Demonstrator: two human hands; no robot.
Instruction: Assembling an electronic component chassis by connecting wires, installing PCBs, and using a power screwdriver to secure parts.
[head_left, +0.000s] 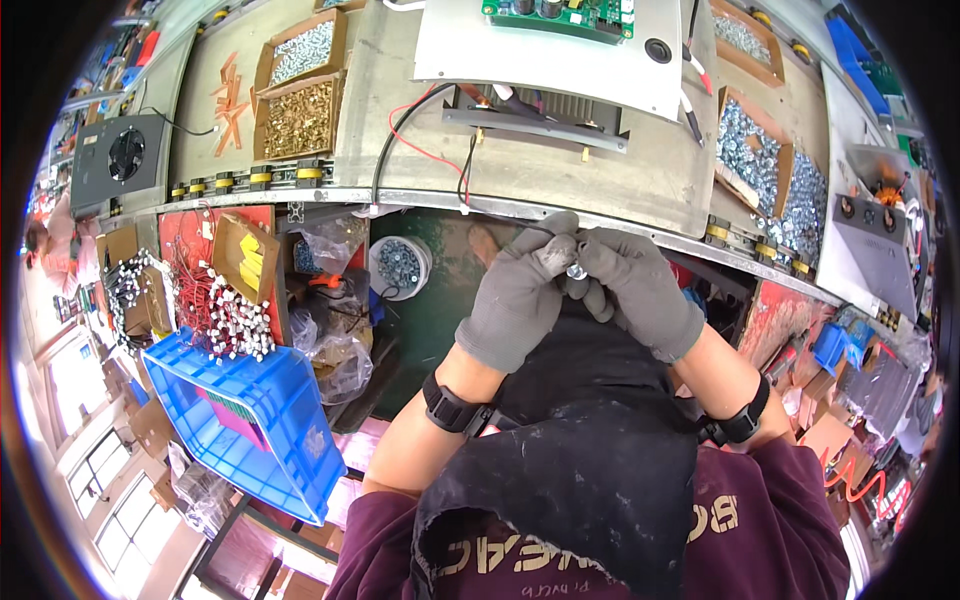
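Observation:
Both my hands wear grey gloves and meet in front of my body, just off the near edge of the workbench. My left hand (512, 305) is closed, thumb and fingers pinched together; a thin black cable (510, 221) runs from the bench into its fingertips. Closed as well, my right hand (648, 292) pinches from the other side. Between the fingertips shows a small shiny metal piece (577, 271), whose exact kind is too small to tell. Beyond the hands, a white panel (560, 75) with a green circuit board (570, 14) stands on the bench (390, 150).
Cardboard trays of screws (745, 150) and brass fittings (297, 118) lie on the bench, beside rollers (260, 178) along its edge. Below left are a white bucket (400, 268) of fasteners, red connector wires (225, 315) and a blue crate (245, 425). A grey fan box (122, 155) sits far left.

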